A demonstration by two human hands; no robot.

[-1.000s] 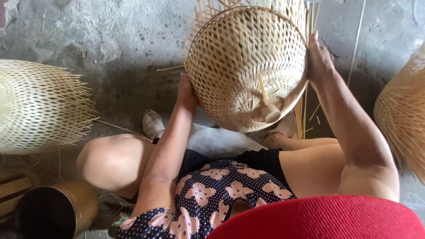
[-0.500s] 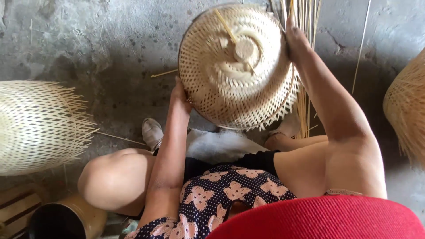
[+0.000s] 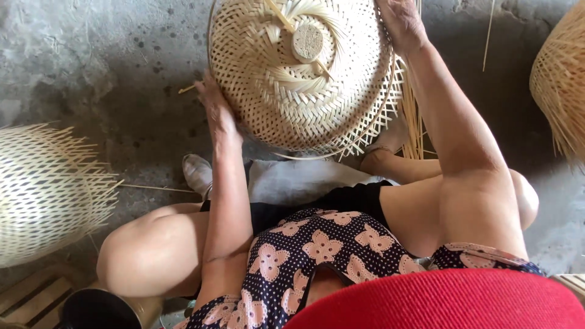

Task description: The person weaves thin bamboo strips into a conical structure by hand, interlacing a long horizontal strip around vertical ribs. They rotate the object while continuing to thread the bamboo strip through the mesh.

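Note:
I hold a round woven bamboo basket (image 3: pixel 304 79) in front of me, its domed outside turned toward me, with a small round plug at the centre and a thin stick across it. My left hand (image 3: pixel 216 113) grips its lower left rim. My right hand (image 3: pixel 399 24) grips the upper right rim. I sit low, knees bent, above a grey concrete floor (image 3: pixel 109 55).
An unfinished woven basket (image 3: pixel 49 189) with loose strip ends lies at the left. Another woven piece (image 3: pixel 560 79) stands at the right edge. Loose bamboo strips (image 3: pixel 414 122) stand behind the held basket. A dark round container (image 3: pixel 100 307) and wooden slats (image 3: pixel 30 295) sit at bottom left.
The basket has turned over: its open inside faced me a second ago, its domed outside faces me now. Both hands shifted along the rim with it.

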